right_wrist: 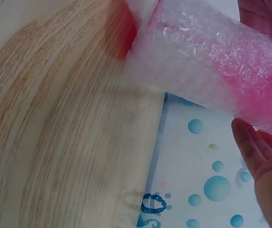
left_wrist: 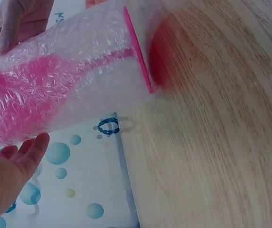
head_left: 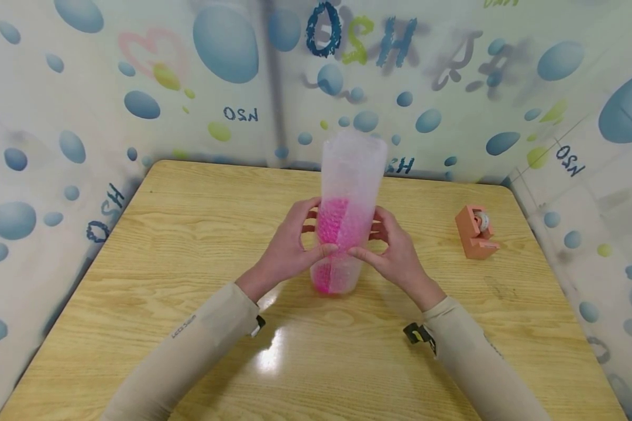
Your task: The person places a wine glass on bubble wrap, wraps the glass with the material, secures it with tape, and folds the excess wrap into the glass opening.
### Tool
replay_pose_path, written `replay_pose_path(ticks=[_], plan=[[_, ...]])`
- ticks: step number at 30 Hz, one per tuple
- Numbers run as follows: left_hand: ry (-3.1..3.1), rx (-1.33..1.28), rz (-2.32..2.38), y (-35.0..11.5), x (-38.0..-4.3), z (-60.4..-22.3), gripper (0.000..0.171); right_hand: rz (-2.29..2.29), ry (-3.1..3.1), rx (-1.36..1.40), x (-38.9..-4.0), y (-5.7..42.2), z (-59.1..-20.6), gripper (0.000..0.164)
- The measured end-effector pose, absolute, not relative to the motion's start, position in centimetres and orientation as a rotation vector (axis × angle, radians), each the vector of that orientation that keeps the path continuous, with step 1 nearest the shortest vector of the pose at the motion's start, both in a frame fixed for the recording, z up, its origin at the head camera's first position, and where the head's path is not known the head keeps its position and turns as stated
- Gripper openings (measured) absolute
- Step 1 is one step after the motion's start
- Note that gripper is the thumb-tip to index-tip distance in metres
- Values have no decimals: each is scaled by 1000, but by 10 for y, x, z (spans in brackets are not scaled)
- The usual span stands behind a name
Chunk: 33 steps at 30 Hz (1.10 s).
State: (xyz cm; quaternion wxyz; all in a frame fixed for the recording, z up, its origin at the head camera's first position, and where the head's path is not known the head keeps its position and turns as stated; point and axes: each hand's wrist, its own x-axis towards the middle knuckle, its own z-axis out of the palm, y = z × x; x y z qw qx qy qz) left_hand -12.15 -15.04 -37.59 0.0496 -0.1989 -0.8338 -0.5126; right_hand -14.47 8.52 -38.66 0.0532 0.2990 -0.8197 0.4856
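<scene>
A pink goblet (head_left: pixel 342 222) stands upright near the middle of the table, rolled in clear bubble wrap (head_left: pixel 353 166) that rises well above it as a tube. My left hand (head_left: pixel 292 242) grips its left side, thumb in front and fingers reaching round behind. On the opposite side my right hand (head_left: pixel 397 254) holds it the same way, the two thumbs almost meeting. Through the wrap, the left wrist view shows the goblet's flat base (left_wrist: pixel 138 50), thin stem and wider bowl. The wrap's lower end is close over the wood.
To the right on the wooden table (head_left: pixel 189 234) stands a coral tape dispenser (head_left: pixel 474 234) with a roll of tape. Behind and beside the table are walls (head_left: pixel 163 52) covered with blue and green dots and letters.
</scene>
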Motion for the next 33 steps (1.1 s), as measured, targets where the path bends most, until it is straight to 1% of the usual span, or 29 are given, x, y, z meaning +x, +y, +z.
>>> replay_pose_path(ticks=[12, 25, 29, 33], plan=[[-2454, -618, -1609, -151, -121, -380, 78, 1528, -2512, 867, -141, 85, -389, 87], [-2406, -642, -1611, -154, -122, -388, 80, 1554, -2558, 843, -138, 83, -389, 91], [-2398, -656, -1628, -155, -122, -389, 81, 1567, -2586, 901, -139, 85, -379, 89], [-2393, -664, -1641, -157, -122, -388, 82, 1582, -2554, 1019, -136, 85, -358, 84]])
